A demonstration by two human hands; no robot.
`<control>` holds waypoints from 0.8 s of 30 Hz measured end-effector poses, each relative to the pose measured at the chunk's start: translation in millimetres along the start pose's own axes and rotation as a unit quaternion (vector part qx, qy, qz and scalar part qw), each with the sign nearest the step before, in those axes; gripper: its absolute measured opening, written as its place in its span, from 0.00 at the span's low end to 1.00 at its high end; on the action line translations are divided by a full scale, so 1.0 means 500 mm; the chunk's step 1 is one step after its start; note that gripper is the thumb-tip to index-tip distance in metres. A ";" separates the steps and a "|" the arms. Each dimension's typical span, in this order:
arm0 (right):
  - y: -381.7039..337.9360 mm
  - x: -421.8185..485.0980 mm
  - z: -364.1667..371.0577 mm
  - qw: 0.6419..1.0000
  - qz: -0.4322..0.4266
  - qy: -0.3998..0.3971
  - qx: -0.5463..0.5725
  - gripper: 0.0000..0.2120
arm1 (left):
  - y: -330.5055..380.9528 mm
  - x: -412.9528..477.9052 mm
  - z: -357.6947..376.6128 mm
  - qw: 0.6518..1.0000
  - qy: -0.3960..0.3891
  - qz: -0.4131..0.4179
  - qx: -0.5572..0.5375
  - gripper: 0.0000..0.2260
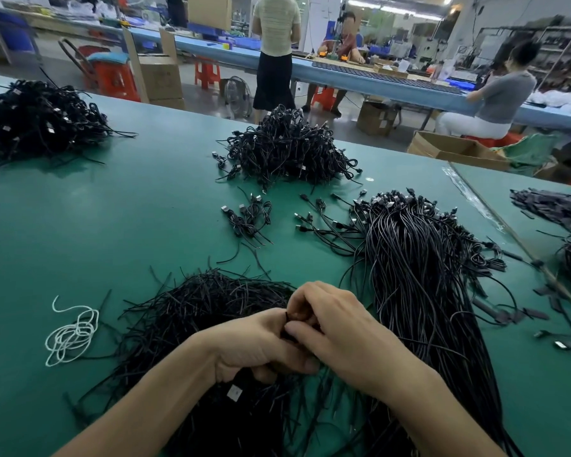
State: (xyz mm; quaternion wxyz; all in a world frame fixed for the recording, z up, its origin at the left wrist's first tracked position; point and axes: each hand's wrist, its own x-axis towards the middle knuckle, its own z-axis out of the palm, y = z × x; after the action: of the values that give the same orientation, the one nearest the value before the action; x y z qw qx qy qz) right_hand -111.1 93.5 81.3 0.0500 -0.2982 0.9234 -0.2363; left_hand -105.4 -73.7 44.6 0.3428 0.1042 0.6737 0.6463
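Observation:
My left hand (257,347) and my right hand (340,328) meet over the near middle of the green table (112,225). Both curl round a small black cable bundle (289,324), of which only a short piece shows between the fingers; a thin black tie sticks up from it. Under my hands lies a heap of black twist ties (198,308). A long sheaf of straight black USB cables (416,268) stretches along my right side, plugs at its far end. Beyond my hands lie a few bundled cables (249,219).
A big pile of coiled cables (287,150) sits at mid-table and another pile (37,120) at the far left. White string (73,331) lies to the left. Black parts (554,206) cover the adjoining table on the right. People work at a blue bench (360,77) behind, among cardboard boxes and red stools.

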 end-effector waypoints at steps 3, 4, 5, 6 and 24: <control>-0.004 -0.008 -0.004 1.000 -0.004 0.010 -0.013 0.05 | 0.005 0.004 0.009 1.000 0.007 -0.017 0.018 0.08; -0.006 -0.011 -0.006 0.999 -0.007 0.018 -0.028 0.06 | 0.005 0.005 0.010 1.000 0.005 -0.019 0.023 0.09; -0.007 -0.014 -0.008 0.998 -0.013 0.029 -0.052 0.07 | 0.006 0.005 0.010 1.000 0.000 -0.020 0.022 0.10; -0.009 -0.016 -0.009 0.995 -0.023 0.039 -0.084 0.09 | 0.007 0.006 0.010 1.000 -0.006 -0.018 0.017 0.09; 0.035 -0.004 0.016 0.983 0.010 0.150 -0.108 0.07 | 0.016 0.040 0.033 0.978 0.119 0.062 -0.157 0.11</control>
State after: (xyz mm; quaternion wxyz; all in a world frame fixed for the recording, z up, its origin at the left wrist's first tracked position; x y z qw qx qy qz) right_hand -116.9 103.7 66.0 -0.1196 -0.2536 0.9435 -0.1766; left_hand -112.9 -47.5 46.5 0.2313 0.0127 0.5922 0.7718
